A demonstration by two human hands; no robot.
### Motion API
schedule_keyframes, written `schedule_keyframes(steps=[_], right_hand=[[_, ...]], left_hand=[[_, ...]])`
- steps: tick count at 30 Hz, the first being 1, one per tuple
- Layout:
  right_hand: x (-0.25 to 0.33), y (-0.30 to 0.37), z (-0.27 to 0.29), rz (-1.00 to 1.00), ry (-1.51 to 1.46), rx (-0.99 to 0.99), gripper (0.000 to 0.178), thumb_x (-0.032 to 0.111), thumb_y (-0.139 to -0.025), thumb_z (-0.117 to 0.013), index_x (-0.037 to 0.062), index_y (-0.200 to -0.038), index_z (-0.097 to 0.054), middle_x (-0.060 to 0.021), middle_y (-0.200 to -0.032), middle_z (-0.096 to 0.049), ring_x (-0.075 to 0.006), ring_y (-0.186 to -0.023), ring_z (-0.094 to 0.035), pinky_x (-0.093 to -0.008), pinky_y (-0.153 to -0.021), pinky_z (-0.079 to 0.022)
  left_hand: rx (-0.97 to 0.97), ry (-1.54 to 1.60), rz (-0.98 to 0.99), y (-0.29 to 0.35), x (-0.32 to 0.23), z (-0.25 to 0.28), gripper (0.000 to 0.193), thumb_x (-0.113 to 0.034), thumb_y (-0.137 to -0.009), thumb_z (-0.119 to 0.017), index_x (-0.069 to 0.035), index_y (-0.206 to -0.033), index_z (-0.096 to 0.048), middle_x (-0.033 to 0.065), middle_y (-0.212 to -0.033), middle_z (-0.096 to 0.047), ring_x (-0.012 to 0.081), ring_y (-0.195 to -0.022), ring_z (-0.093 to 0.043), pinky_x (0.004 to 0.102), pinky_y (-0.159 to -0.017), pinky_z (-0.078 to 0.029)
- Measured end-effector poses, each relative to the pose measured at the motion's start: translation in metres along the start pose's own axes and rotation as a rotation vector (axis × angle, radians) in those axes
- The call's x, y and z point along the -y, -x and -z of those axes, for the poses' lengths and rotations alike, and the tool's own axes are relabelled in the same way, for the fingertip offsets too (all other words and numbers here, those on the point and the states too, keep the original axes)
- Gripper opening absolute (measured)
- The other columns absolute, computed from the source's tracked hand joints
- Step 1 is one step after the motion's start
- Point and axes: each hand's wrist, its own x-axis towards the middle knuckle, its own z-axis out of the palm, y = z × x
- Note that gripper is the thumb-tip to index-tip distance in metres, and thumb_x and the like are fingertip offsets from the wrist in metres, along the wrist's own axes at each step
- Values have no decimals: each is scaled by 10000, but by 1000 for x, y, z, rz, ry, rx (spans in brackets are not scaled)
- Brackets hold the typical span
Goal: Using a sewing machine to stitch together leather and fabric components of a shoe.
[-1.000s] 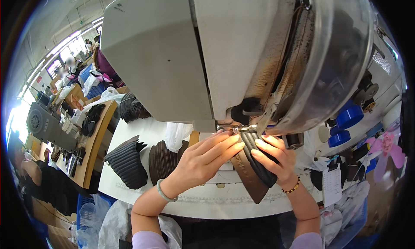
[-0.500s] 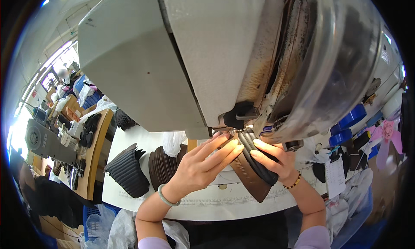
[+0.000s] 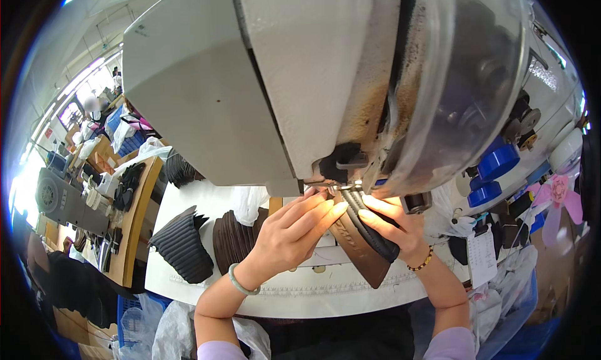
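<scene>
A brown leather piece [image 3: 365, 258] with embossed marks lies slantwise under the sewing machine's needle area [image 3: 349, 186]. Along its right side runs a black padded, ribbed strip [image 3: 378, 233]; whether the two are joined I cannot tell. My left hand [image 3: 289, 232] presses its closed-together fingers on the leather's left edge, close to the needle area. Fingers of my right hand [image 3: 400, 230] are curled over the strip from the right, its thumb hidden. The upper ends of both pieces disappear beneath the machine head [image 3: 307, 78].
Left on the white table [image 3: 250, 307] lie a black ribbed stack [image 3: 183, 244] and a brown stack [image 3: 233, 240], with a plastic bag [image 3: 249, 203] beside it. Blue spools [image 3: 498, 162], a pink fan [image 3: 556, 196] and a paper pad [image 3: 482, 258] stand right. A wooden bench [image 3: 139, 219] is far left.
The leather piece and strip have slid slightly up and left under the machine, both hands moving with them. The whole view has also shifted a little.
</scene>
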Motion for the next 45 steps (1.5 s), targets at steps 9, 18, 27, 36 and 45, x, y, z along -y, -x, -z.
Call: schedule_keyframes(steps=[9, 18, 27, 36, 45], right_hand=[[-5, -9, 9, 120, -38, 20, 304, 172, -721, -718, 149, -1024, -701, -123, -1078, -687, -315, -963, -676, -401, -792, -557], [0, -10, 9, 159, -53, 55, 214, 118, -769, -687, 58, -974, -667, -77, -1097, -663, -253, -1063, -634, -371, -897, -545], [0, -11, 8, 145, -85, 20, 196, 114, -736, -673, 57, -922, -683, -48, -998, -695, -241, -970, -651, -366, -831, -562], [1, -13, 5, 96, -71, 18, 221, 137, -697, -676, 70, -905, -715, -21, -903, -681, -223, -850, -650, -379, -790, -553], [-4, -6, 1, 91, -47, 20, 259, 143, -720, -698, 76, -970, -693, -64, -1022, -677, -275, -966, -662, -397, -824, -562]], left_hand=[[-16, -190, -29, -7, -24, 3, 300, -42, -724, -650, -8, -1020, -686, 110, -966, -644, 268, -967, -669, 362, -896, -569], [-182, -35, 37, -2, -17, -1, 262, 58, -741, -622, 76, -1001, -652, 153, -921, -686, 278, -838, -708, 331, -722, -580], [-7, -278, -188, -3, -26, 7, 305, -27, -716, -623, 56, -1004, -682, 131, -969, -666, 251, -944, -683, 293, -803, -577], [7, -214, -128, -6, -19, 6, 353, -33, -677, -625, 56, -1014, -678, 129, -991, -660, 248, -957, -678, 303, -827, -567], [-67, -180, -117, -7, -13, -3, 310, 1, -651, -656, 39, -959, -678, 129, -958, -685, 255, -814, -693, 308, -671, -580]])
